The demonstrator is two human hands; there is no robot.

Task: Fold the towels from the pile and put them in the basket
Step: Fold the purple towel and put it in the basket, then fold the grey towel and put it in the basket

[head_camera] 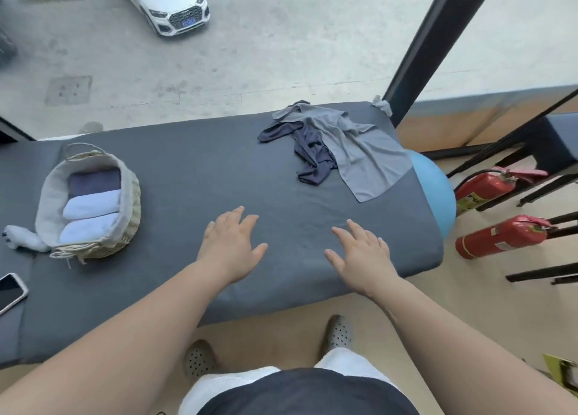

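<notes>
Three folded towels point(92, 208) are sitting in the basket point(50, 195), left of the left hand point(230, 242); the pile point(353, 145) is waiting unfolded beyond the right hand point(359, 255). Both hands are lying flat, gripping nothing.

A white car point(169, 5) is standing upper left, a phone point(11, 291) is lying lower left, and a blue ball point(434, 189) is showing at right.

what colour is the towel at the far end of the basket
Dark navy towel, beyond two pale blue ones, in the basket; seen in the head view.
</notes>
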